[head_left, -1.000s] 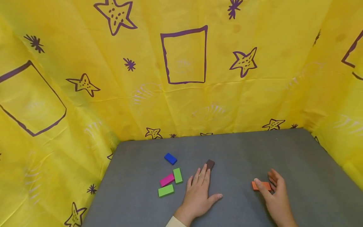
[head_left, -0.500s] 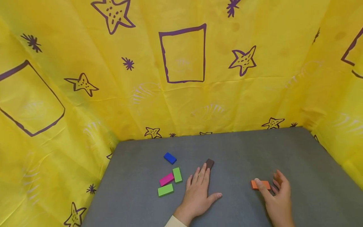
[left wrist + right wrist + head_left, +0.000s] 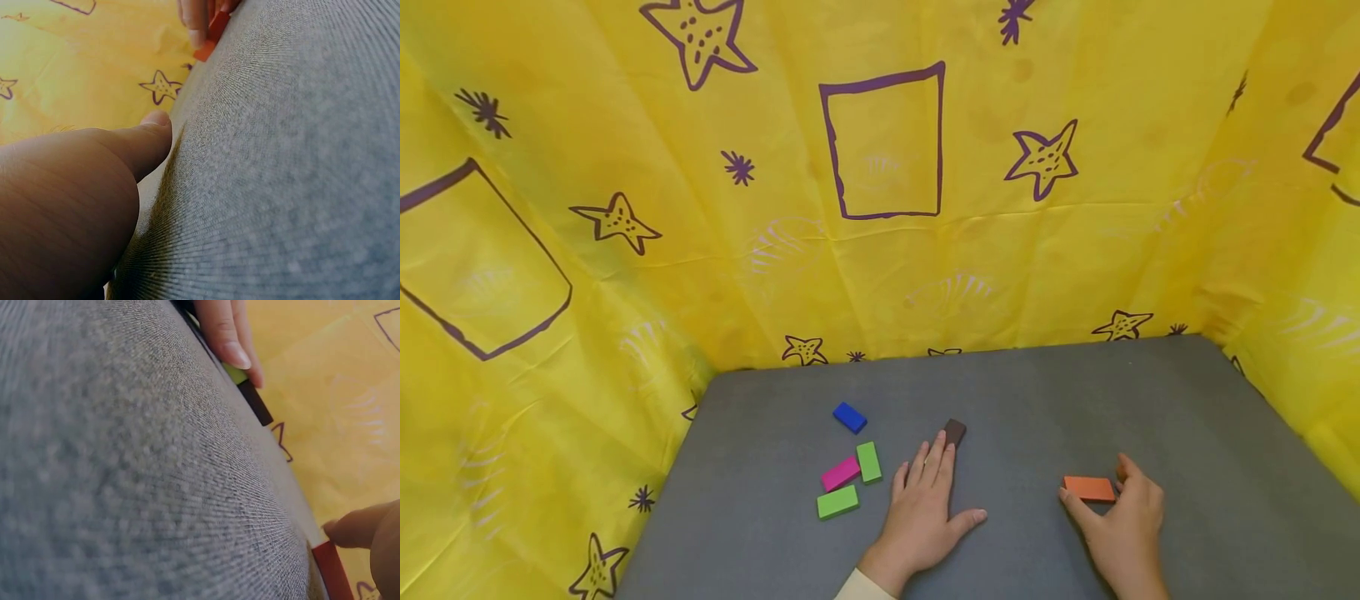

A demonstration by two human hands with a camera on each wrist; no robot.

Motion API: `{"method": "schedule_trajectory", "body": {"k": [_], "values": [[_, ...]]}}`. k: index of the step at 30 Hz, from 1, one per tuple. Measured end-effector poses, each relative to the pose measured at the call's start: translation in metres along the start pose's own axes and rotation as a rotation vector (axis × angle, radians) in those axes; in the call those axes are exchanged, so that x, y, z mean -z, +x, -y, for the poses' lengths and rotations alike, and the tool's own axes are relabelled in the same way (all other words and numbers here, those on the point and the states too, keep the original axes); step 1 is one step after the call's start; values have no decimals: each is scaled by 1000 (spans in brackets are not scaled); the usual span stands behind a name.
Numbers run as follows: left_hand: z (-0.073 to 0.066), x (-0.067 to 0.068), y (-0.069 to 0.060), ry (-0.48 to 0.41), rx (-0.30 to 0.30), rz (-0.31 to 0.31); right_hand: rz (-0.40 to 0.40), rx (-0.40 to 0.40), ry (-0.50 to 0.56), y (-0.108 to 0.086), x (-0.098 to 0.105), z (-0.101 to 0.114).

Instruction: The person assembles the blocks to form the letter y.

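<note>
My left hand [image 3: 917,521] lies flat with its fingers straight, and its fingertips rest on a dark brown block [image 3: 955,432], covering its near part. To the right, my right hand [image 3: 1123,525] spans an orange block [image 3: 1089,488] lying on the table, thumb at its left end and curled fingers at its right end. In the right wrist view the thumb [image 3: 356,528] touches the end of the orange block [image 3: 332,572]. Only the thumb side of my left hand [image 3: 81,187] shows in the left wrist view.
Left of my left hand lie a blue block [image 3: 850,417], a pink block [image 3: 840,474] and two green blocks, one upright in view [image 3: 869,462] and one nearer me [image 3: 838,502]. Yellow cloth [image 3: 887,283] with purple drawings encloses the grey table [image 3: 1022,400] at the back and sides.
My right thumb has slid from the top of the orange block to its left end, and the right fingers have come in to its right end. The left hand stays put.
</note>
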State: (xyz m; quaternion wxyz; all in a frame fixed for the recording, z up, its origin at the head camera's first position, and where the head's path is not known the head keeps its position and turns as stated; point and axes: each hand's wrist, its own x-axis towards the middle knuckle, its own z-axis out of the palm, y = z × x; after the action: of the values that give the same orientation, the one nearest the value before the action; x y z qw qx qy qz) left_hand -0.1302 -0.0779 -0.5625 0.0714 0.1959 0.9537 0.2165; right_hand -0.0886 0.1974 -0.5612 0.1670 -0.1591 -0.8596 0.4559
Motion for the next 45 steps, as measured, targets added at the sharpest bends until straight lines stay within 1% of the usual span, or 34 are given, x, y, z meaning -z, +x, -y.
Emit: {"method": "schedule_trajectory", "body": {"k": [3, 8, 14, 18, 24, 29, 36, 39, 45], "values": [[0, 1, 0, 1, 3, -2, -8, 33, -23, 1, -3, 0], [0, 0, 0, 13, 5, -6, -4, 59, -44, -1, -4, -1], [-1, -1, 0, 10, 7, -3, 30, 111, -87, -4, 0, -5], [-1, 0, 0, 17, 7, -4, 41, 109, -83, -3, 1, -6], [-2, 0, 0, 20, 7, -4, 29, 95, -89, -1, 2, -5], [-1, -1, 0, 20, 7, -2, 14, 111, -76, 0, 3, -5], [-1, 0, -2, 28, -16, -23, -3, 153, 0, 5, 5, -6], [-1, 0, -2, 29, -21, -27, 13, 165, 17, 7, 7, -4], [-1, 0, -2, 27, -23, -24, 88, 176, 18, 10, 6, 0]]}}
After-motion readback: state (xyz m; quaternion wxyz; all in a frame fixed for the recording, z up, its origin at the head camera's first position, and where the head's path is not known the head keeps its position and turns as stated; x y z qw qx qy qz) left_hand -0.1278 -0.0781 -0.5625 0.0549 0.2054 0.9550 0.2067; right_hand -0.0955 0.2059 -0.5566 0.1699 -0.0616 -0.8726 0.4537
